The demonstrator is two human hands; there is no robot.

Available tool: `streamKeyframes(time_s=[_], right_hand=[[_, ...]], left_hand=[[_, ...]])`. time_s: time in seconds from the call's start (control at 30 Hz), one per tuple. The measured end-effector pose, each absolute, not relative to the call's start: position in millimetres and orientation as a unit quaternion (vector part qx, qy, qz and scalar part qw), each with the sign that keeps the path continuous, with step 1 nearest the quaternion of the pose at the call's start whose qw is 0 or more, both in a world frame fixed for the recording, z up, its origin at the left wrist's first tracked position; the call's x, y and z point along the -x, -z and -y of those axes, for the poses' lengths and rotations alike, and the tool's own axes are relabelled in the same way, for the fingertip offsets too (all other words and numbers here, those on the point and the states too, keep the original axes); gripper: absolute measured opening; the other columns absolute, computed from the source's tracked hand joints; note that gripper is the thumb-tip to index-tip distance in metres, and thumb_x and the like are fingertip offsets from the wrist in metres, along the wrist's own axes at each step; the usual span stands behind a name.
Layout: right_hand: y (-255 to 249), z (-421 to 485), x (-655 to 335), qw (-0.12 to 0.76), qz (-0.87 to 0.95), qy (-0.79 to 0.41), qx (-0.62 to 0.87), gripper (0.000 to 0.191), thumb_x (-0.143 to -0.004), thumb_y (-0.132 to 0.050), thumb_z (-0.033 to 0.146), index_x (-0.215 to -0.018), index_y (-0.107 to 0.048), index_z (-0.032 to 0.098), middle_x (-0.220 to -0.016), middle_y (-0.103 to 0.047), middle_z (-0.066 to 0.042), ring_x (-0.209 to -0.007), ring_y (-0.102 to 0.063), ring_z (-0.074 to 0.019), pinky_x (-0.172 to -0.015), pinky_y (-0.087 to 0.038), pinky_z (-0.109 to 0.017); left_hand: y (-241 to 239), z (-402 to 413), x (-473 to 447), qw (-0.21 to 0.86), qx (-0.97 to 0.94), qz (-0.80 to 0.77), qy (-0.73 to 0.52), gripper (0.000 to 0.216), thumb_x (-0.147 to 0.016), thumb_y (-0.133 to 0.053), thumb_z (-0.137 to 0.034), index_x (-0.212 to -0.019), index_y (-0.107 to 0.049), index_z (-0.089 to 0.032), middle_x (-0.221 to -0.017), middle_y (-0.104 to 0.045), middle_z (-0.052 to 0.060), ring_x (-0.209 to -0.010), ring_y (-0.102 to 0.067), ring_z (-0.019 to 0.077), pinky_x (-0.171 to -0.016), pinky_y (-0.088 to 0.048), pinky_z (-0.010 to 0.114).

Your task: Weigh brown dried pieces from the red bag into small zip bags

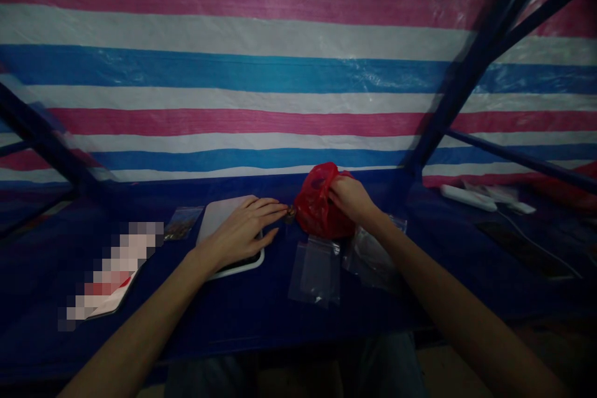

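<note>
Figure: the far part of the surface (233, 323), seen from my own head. My right hand (352, 199) is closed around the bunched upper part of a red plastic bag (319, 205), its fingers curled into the thin film, and the bag sits on the surface just in front of that hand. My left hand (240, 230) lies nearly flat and open, holding nothing, over a white-rimmed tray (247, 267). Its fingertips (280, 208) end just beside a small brownish object (290, 214) (too small and dim here to identify), which sits between them and the red bag; I cannot tell whether they touch it.

Two clear zip-seal bags (317, 273) lie flat on the near side of the red bag, below my right wrist. Left of the tray lies a small printed card (183, 222), and nearer and further left a pale packet (109, 273), blurred past reading. At far right are a white power strip (469, 198) and a white cable (536, 249). Behind everything hangs a pink, white and blue striped tarpaulin (233, 68), crossed by dark blue frame bars (480, 56).

Step in hand, as judged: handling the red bag and the small object together. Any lift of that object would call for closing my left fingertips on it.
</note>
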State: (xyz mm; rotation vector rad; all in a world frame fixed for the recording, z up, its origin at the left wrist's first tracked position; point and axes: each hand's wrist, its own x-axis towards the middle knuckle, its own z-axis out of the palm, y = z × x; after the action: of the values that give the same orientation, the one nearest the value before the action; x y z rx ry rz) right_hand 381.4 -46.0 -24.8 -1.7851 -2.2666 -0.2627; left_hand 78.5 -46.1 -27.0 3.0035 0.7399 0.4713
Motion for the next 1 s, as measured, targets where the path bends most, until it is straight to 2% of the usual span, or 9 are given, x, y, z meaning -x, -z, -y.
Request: streamKeyframes(time_s=[0.4,0.53,0.8,0.87,1.0], right_hand=[[19,50,-387,0.166,0.784,0.068,0.594,0.019,-0.093,-0.055,0.016,-0.103,-0.071,0.017,-0.105,-0.075,-0.010,-0.095,-0.068,-0.0227,-0.081,-0.044,-0.029],[13,52,-395,0.189,0.783,0.062,0.589,0.018,-0.096,-0.055,0.019,-0.104,-0.071,0.017,-0.102,-0.075,-0.010,-0.091,-0.067,-0.0215,-0.081,-0.044,-0.029],[-13,61,-425,0.406,0.686,0.133,0.589,0.016,-0.094,-0.058,0.025,-0.096,-0.071,0.016,-0.094,-0.075,-0.010,-0.085,-0.068,-0.0232,-0.080,-0.048,-0.032],[-11,60,-422,0.371,0.709,0.104,0.590,0.015,-0.094,-0.059,0.022,-0.095,-0.072,0.016,-0.092,-0.075,-0.009,-0.083,-0.068,-0.0229,-0.077,-0.047,-0.031],[9,54,-404,0.209,0.799,0.018,0.564,0.012,-0.091,-0.063,0.017,-0.095,-0.074,0.018,-0.092,-0.075,-0.008,-0.084,-0.067,-0.0211,-0.075,-0.045,-0.029]], left_hand=[[30,43,-78,-0.018,-0.957,-0.250,-0.145,0.044,-0.099,-0.047,-0.031,-0.143,-0.050,-0.027,-0.142,-0.058,0.005,-0.132,-0.050,0.0248,-0.111,-0.036,0.045],[30,42,-78,-0.012,-0.958,-0.246,-0.145,0.043,-0.098,-0.048,-0.028,-0.141,-0.052,-0.030,-0.143,-0.058,0.003,-0.133,-0.049,0.0248,-0.111,-0.037,0.046],[25,40,-73,0.017,-0.951,-0.240,-0.196,0.043,-0.097,-0.049,-0.023,-0.139,-0.056,-0.029,-0.144,-0.056,0.004,-0.133,-0.049,0.0225,-0.110,-0.039,0.043],[27,40,-74,0.021,-0.951,-0.241,-0.193,0.044,-0.097,-0.050,-0.024,-0.140,-0.054,-0.029,-0.145,-0.056,0.004,-0.134,-0.049,0.0224,-0.112,-0.037,0.044],[25,34,-68,0.012,-0.940,-0.258,-0.225,0.043,-0.099,-0.048,-0.029,-0.141,-0.053,-0.028,-0.143,-0.058,0.004,-0.133,-0.050,0.0227,-0.111,-0.038,0.043]])
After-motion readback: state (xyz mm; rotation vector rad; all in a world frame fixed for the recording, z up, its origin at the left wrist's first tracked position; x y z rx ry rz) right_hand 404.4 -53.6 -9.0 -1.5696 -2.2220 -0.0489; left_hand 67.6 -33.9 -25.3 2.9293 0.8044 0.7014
